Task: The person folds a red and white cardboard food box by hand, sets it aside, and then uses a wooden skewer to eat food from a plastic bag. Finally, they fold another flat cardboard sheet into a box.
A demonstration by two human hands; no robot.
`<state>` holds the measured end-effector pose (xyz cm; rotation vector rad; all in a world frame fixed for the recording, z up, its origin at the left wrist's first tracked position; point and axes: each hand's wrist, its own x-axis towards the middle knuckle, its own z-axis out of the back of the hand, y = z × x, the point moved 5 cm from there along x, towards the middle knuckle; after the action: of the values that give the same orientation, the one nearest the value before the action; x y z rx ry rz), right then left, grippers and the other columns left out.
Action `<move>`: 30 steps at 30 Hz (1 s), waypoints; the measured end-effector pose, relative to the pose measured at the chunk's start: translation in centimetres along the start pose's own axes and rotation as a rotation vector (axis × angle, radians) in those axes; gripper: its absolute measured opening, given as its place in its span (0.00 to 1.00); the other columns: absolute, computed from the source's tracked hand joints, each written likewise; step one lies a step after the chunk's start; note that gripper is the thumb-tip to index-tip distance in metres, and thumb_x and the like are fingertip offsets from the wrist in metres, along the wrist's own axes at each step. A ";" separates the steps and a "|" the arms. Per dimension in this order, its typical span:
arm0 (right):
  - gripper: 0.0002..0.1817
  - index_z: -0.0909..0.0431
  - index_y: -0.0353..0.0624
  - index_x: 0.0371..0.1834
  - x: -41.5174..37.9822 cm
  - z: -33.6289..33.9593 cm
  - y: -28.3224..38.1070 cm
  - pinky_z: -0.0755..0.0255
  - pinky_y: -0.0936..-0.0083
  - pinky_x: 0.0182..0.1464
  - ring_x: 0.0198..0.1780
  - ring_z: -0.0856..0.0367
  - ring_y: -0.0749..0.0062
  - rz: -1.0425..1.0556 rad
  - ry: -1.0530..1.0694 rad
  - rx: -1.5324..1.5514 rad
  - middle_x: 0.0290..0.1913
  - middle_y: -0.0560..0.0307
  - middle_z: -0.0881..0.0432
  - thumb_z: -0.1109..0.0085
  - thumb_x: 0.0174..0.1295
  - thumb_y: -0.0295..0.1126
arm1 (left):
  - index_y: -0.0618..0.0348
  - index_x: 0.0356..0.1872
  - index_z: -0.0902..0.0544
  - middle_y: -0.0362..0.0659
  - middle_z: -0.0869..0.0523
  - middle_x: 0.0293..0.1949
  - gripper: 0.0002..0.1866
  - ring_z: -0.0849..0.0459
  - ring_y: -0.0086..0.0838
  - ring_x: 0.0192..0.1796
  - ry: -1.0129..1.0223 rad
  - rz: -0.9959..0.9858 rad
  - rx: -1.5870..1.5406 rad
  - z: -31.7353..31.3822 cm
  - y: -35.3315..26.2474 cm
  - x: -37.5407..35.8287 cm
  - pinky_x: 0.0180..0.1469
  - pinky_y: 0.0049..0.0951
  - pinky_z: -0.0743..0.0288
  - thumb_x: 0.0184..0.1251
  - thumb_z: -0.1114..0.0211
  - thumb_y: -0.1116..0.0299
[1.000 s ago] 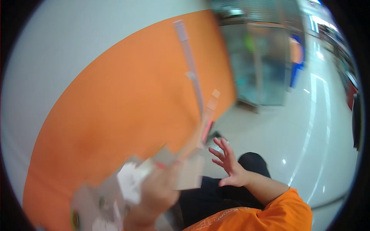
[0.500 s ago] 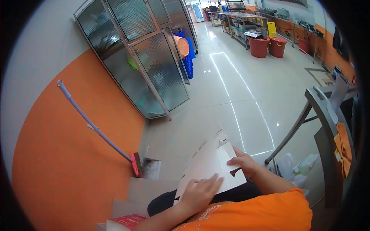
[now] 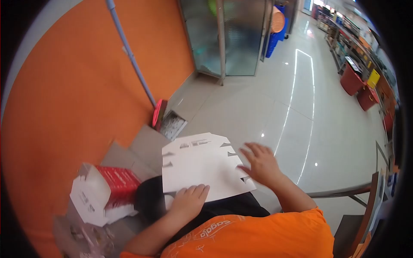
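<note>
A flat white cardboard box blank (image 3: 200, 167) lies across my lap, with slots cut in its sides and small print along its far edge. My left hand (image 3: 189, 201) rests on its near edge, the fingers stretched out over the card. At the right side edge my right hand (image 3: 261, 165) is open, fingers spread and holding nothing. To my left stands a red and white folded carton (image 3: 118, 185) with its white flaps sticking out.
A broom with a blue handle (image 3: 134, 62) and pink head (image 3: 159, 112) leans by the orange wall (image 3: 81, 81), beside a dustpan (image 3: 173, 125). Flat grey-brown cardboard (image 3: 148, 144) lies below. A glass-fronted cabinet (image 3: 243, 38) stands ahead. Metal furniture (image 3: 344, 189) is at right, red tubs (image 3: 352, 79) beyond.
The view has swung left and down, bringing the carton into sight. My right hand has let go of the box blank and spread. The blank now lies flatter on my lap.
</note>
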<state>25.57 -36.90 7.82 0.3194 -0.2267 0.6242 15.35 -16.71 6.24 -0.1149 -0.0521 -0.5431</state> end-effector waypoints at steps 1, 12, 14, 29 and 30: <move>0.29 0.27 0.43 0.58 -0.6 -0.4 1.9 0.33 0.58 0.57 0.60 0.28 0.56 0.098 0.096 0.298 0.59 0.50 0.26 0.35 0.54 0.44 | 0.60 0.52 0.24 0.43 0.21 0.49 0.20 0.19 0.34 0.43 0.024 -0.012 0.004 -0.1 0.0 -0.1 0.41 0.33 0.24 0.56 0.47 0.72; 0.10 0.21 0.40 0.34 -0.9 -3.5 7.4 0.24 0.65 0.40 0.36 0.20 0.54 0.099 0.126 0.439 0.32 0.50 0.22 0.42 0.60 0.36 | 0.53 0.50 0.21 0.37 0.23 0.40 0.15 0.21 0.33 0.51 -0.447 0.008 0.342 7.2 -0.9 1.1 0.65 0.46 0.40 0.62 0.43 0.67; 0.10 0.21 0.40 0.31 0.6 -1.9 6.1 0.24 0.64 0.39 0.36 0.20 0.52 0.043 0.038 0.485 0.32 0.49 0.21 0.42 0.60 0.36 | 0.50 0.62 0.31 0.40 0.28 0.52 0.26 0.29 0.39 0.61 -0.835 0.137 0.103 8.5 0.4 -1.5 0.69 0.54 0.51 0.63 0.38 0.60; 0.17 0.21 0.36 0.48 6.6 -5.4 13.8 0.25 0.80 0.43 0.38 0.19 0.80 -0.069 0.668 1.622 0.38 0.58 0.16 0.41 0.65 0.40 | 0.55 0.60 0.32 0.43 0.24 0.54 0.30 0.24 0.30 0.57 -0.582 0.328 -2.099 1.4 4.5 -0.8 0.60 0.36 0.30 0.66 0.44 0.44; 0.17 0.21 0.36 0.48 6.9 -5.5 14.3 0.25 0.80 0.43 0.38 0.19 0.80 -0.064 0.681 1.613 0.38 0.58 0.16 0.41 0.65 0.40 | 0.55 0.59 0.31 0.42 0.23 0.53 0.25 0.24 0.29 0.56 -0.641 0.467 -2.012 1.1 4.9 -1.1 0.59 0.34 0.29 0.70 0.45 0.49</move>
<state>22.94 -20.31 8.01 1.6045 1.0216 0.7031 16.91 -11.81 6.75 -2.2033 -0.0809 0.1259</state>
